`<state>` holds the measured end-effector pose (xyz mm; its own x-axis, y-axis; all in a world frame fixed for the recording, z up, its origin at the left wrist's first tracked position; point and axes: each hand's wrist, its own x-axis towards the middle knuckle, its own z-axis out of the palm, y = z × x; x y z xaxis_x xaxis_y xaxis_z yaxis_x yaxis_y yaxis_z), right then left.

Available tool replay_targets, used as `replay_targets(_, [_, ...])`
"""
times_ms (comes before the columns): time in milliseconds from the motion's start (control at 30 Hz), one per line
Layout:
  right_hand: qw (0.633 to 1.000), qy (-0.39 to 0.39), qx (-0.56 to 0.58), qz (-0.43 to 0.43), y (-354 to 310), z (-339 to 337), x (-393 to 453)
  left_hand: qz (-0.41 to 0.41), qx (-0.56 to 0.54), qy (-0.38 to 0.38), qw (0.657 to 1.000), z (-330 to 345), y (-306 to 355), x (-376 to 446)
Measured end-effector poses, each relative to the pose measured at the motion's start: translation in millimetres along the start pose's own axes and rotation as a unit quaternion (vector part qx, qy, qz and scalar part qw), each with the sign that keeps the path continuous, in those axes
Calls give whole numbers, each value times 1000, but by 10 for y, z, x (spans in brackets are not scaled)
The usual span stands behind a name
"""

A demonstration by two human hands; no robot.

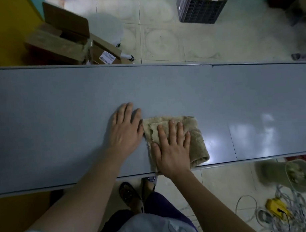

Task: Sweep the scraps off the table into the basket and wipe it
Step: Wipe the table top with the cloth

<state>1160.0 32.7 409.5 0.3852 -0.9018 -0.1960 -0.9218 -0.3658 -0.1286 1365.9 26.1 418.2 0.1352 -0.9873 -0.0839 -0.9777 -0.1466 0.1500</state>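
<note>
A folded beige cloth [195,131] lies on the long grey table [62,110] near its front edge. My right hand [172,146] presses flat on the cloth with fingers spread. My left hand [125,129] rests flat on the bare tabletop just left of the cloth, its fingers together and touching the cloth's left edge. A pale green basket [289,177] stands on the floor below the table's front edge at the right, with scraps inside it. I see no scraps on the tabletop, only a tiny dark speck [112,84].
Open cardboard boxes [64,44] sit on the floor beyond the table at the left. A dark plastic crate [200,8] stands far back. Tangled cables and a yellow tool [277,210] lie on the floor at the lower right. My feet [130,194] are under the front edge.
</note>
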Motion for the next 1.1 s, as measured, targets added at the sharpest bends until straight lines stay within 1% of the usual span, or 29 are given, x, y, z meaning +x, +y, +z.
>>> replay_targets(100, [1000,10,11,0,-111,-41,357,-6,23,-4,1000,-12,-80,105])
replay_targets(333, [1000,-6,20,7,-252,-251,1277,-28,58,-18,998,-43,-260,487])
replay_targets(400, [1000,0,19,8,-265,-282,1464,-32,58,-28,997,-21,-323,563])
replay_targets(500, [1000,10,22,17,-301,-311,1702,-34,57,-33,997,34,-346,560])
replay_targets(667, [1000,1,12,17,-359,-406,2099,-37,68,-39,996,15,-323,549])
replay_targets(933, [1000,8,-7,-25,-500,-526,2809,-34,71,-51,996,-8,-308,565])
replay_targets(1000, [999,5,-8,-31,-573,-528,2869,-37,71,-56,995,-18,-318,578])
replay_targets(1100, [999,6,-13,-52,-698,-484,2793,-41,76,-43,995,-32,-301,565])
